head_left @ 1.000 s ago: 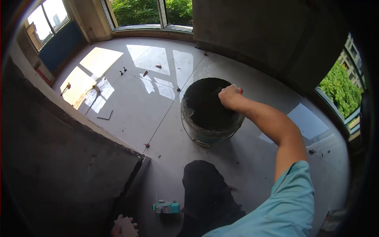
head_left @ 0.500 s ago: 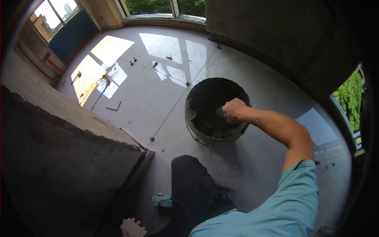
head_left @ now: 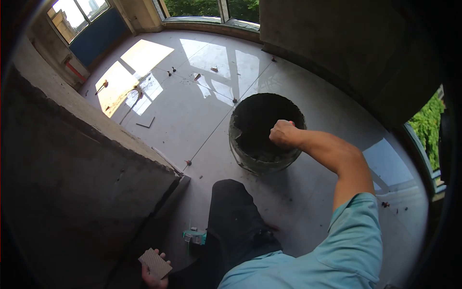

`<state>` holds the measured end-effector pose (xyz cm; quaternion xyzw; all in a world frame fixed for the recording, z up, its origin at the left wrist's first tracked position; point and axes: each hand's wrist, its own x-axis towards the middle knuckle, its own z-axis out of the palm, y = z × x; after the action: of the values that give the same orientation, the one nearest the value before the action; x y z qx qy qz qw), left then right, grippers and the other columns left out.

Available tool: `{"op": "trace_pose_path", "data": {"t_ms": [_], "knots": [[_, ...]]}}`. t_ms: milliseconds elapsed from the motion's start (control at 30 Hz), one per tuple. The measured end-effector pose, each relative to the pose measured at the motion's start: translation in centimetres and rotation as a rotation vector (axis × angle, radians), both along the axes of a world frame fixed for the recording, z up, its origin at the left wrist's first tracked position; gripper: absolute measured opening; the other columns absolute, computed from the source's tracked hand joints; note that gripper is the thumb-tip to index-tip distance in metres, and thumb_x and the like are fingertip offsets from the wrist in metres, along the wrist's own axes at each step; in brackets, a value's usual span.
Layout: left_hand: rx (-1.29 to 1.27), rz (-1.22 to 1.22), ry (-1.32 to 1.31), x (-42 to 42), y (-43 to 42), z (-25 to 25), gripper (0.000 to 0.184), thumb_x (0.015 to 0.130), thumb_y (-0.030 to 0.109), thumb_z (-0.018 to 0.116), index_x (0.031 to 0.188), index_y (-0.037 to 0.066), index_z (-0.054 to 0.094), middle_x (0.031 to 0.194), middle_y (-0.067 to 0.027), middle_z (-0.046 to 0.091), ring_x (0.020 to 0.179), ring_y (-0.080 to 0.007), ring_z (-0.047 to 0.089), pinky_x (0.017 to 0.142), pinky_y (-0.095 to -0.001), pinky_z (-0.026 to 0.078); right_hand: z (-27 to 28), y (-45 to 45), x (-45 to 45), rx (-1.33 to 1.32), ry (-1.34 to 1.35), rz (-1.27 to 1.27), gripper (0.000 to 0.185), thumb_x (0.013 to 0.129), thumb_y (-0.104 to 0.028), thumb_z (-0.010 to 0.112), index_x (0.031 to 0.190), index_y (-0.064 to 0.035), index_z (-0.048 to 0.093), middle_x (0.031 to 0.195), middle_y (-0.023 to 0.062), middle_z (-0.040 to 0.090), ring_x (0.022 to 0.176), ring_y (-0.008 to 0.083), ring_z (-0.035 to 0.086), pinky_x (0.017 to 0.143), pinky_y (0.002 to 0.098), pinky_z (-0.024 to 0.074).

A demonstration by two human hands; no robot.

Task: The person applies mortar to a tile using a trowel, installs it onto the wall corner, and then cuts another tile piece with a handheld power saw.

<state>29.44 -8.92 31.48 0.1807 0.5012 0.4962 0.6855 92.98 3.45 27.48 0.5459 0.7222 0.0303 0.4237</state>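
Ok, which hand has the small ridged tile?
The left hand, at the bottom left of the view, holds the tile; the right hand is at the bucket instead.

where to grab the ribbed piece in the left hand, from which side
Probably the left corner of the ribbed piece, from the picture's left: it's flat, and fingers of the left hand show beyond its upper right edge, leaving that corner exposed.

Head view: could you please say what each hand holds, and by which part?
Left hand: a tile, cradled from beneath and along one edge. Right hand: apparently a red-ended handle; what it belongs to is unclear.
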Motion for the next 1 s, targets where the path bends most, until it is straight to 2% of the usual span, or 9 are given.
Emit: {"op": "trace_pose_path", "data": {"t_ms": [67,100,267,433,533,667,767,900,1000], "knots": [[0.011,-0.004,-0.019,0.0,0.4,-0.9,0.05,0.099,0.04,0.036,0.135,0.008,0.048,0.127,-0.0123,0.059,0.106,-0.0297,0.063,0.078,-0.0477,0.056,1.7,-0.6,-1.4,-0.036,0.123,-0.031,0.019,0.073,-0.014,0.062,0.083,-0.0073,0.075,0.081,0.0086,0.073,0.079,0.0262,0.072,0.063,0.0393,0.0584],[0.021,-0.026,-0.03,-1.1,0.6,-2.7,0.056,0.098,0.049,0.038,0.136,0.01,0.047,0.129,-0.0135,0.057,0.111,-0.0347,0.06,0.082,-0.0538,0.053,3.0,-0.3,-1.3,-0.017,0.155,-0.078,0.019,0.071,-0.016,0.062,0.083,-0.0076,0.075,0.081,0.0097,0.073,0.08,0.0265,0.072,0.066,0.0399,0.0582],[0.046,-0.093,-0.083,3.7,3.3,-3.3,0.052,0.097,0.044,0.041,0.132,0.007,0.05,0.122,-0.0127,0.06,0.106,-0.0338,0.062,0.081,-0.0485,0.053,9.0,-2.4,0.5,0.097,0.37,-0.295,0.023,0.07,-0.025,0.066,0.081,-0.0062,0.074,0.081,0.0151,0.071,0.083,0.0302,0.07,0.072,0.0406,0.0569],[0.053,-0.147,-0.15,10.8,7.4,-2.4,0.046,0.099,0.036,0.037,0.128,0.004,0.053,0.11,-0.0108,0.064,0.097,-0.0309,0.066,0.079,-0.0428,0.055,11.4,-6.9,4.1,0.231,0.805,-0.711,0.021,0.069,-0.021,0.065,0.072,-0.0008,0.065,0.069,0.0169,0.063,0.064,0.0304,0.063,0.061,0.0393,0.0493],[0.098,-0.245,-0.249,15.6,9.7,-1.0,0.045,0.1,0.034,0.036,0.124,0.0,0.053,0.107,-0.0151,0.064,0.097,-0.0299,0.065,0.084,-0.044,0.054,10.9,-9.3,3.4,0.471,0.972,-0.706,0.019,0.069,-0.019,0.063,0.068,0.0004,0.06,0.062,0.0171,0.058,0.057,0.0288,0.056,0.059,0.0393,0.0453],[0.121,-0.366,-0.461,20.9,12.1,-0.4,0.042,0.102,0.027,0.03,0.122,-0.002,0.053,0.106,-0.0143,0.063,0.095,-0.0252,0.065,0.083,-0.0391,0.055,12.4,-11.5,-4.2,0.729,1.214,-0.448,0.013,0.071,-0.009,0.065,0.081,-0.0014,0.061,0.072,0.0143,0.063,0.06,0.0295,0.06,0.061,0.0381,0.049],[0.092,-0.332,-0.576,23.1,12.5,0.3,0.042,0.102,0.027,0.028,0.122,-0.001,0.053,0.107,-0.0141,0.063,0.094,-0.0237,0.065,0.082,-0.0387,0.055,11.3,-11.9,-9.9,0.717,1.338,-0.406,0.023,0.07,-0.001,0.067,0.091,-0.0027,0.058,0.074,0.0135,0.062,0.064,0.0308,0.062,0.061,0.0377,0.0499],[0.197,-0.377,-0.51,23.2,11.8,0.9,0.041,0.101,0.024,0.026,0.122,-0.001,0.052,0.108,-0.0134,0.063,0.094,-0.0234,0.066,0.083,-0.0392,0.056,6.3,-10.4,-13.9,0.866,1.429,-0.199,0.027,0.069,0.001,0.068,0.092,-0.0044,0.057,0.072,0.0131,0.059,0.065,0.0322,0.062,0.06,0.0388,0.0492],[0.359,-0.374,-0.393,23.0,11.0,1.3,0.032,0.101,0.015,0.031,0.118,-0.002,0.053,0.109,-0.0111,0.062,0.098,-0.0176,0.064,0.081,-0.0327,0.057,4.3,-9.2,-17.1,0.965,1.505,-0.075,0.026,0.069,0.001,0.068,0.091,-0.0057,0.057,0.074,0.0128,0.058,0.065,0.0338,0.06,0.059,0.0401,0.0479]]}}
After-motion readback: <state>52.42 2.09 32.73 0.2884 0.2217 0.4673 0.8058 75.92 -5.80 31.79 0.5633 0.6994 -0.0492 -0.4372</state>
